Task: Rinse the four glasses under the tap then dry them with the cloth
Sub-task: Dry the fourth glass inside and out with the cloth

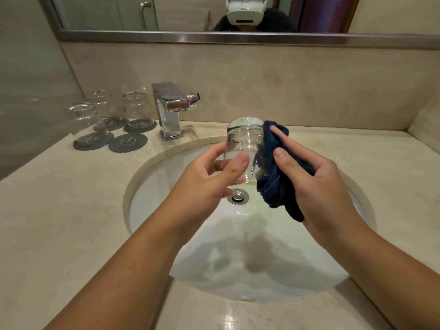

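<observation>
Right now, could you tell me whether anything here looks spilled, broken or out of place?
Nothing stands out: three glasses stand on coasters beside the tap; the bare fourth coaster fits the glass in the left hand, cloth in the right hand.

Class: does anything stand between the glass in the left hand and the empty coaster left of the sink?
Nothing visible does. The glass, held by the left hand over the sink, has only bare counter towards the empty coaster. The tap stands behind that line, and the other glasses sit further left.
</observation>
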The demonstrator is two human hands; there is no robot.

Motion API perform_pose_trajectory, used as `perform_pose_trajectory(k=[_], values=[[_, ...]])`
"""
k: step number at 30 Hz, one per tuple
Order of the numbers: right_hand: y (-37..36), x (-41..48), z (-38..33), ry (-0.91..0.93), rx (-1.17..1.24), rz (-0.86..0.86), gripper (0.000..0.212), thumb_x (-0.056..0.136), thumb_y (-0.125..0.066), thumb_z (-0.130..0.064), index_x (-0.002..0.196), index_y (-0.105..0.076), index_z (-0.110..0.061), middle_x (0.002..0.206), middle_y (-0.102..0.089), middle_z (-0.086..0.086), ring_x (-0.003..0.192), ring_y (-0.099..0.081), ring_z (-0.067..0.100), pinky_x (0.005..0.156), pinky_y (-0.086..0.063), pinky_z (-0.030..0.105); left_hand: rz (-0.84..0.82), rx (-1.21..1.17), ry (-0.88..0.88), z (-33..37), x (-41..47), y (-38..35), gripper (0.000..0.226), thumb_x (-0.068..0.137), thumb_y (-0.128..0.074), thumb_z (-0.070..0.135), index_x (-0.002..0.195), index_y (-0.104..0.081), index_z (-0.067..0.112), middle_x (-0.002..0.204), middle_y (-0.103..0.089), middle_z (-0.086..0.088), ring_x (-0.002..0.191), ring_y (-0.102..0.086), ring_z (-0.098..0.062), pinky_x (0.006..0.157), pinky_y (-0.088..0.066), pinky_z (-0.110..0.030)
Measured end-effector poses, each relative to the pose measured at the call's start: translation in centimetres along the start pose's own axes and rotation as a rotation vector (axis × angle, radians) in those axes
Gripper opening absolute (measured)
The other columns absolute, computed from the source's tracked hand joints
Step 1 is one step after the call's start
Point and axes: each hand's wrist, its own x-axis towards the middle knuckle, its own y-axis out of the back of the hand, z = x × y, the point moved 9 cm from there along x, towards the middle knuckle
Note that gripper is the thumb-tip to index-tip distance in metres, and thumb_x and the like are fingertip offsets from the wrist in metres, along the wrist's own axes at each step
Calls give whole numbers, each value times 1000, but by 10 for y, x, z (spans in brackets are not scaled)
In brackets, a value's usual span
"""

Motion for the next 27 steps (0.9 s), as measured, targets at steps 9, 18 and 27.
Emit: perform_pose_trajectory(k=[9, 18, 27], values=[[1, -3, -9, 77, -111, -12, 37, 107, -61, -20, 136, -68, -42, 120, -75, -28, 109, -69, -8, 89, -55, 15, 4, -78, 21, -5, 2, -6, 69, 87, -77, 52, 148, -46, 42, 118, -79, -4, 105, -77, -21, 88, -56, -34], [-3, -4, -8, 36, 2, -20, 34, 107, -59, -22, 136, -69, -38, 112, -79, -20, 106, -73, -2, 94, -54, 18, 14, -105, -96, 10, -2, -6, 61, 82, -77, 52, 136, -50, 49, 110, -81, 5, 96, -76, -14, 90, -55, -34], [4, 0, 5, -14, 5, 19, 32, 104, -65, -26, 130, -73, -42, 112, -80, -13, 108, -75, 9, 99, -57, 32, 6, 99, -65, 5, 2, -5, 50, 83, -64, 75, 130, -50, 68, 122, -69, 26, 105, -68, 13, 93, -49, -27]])
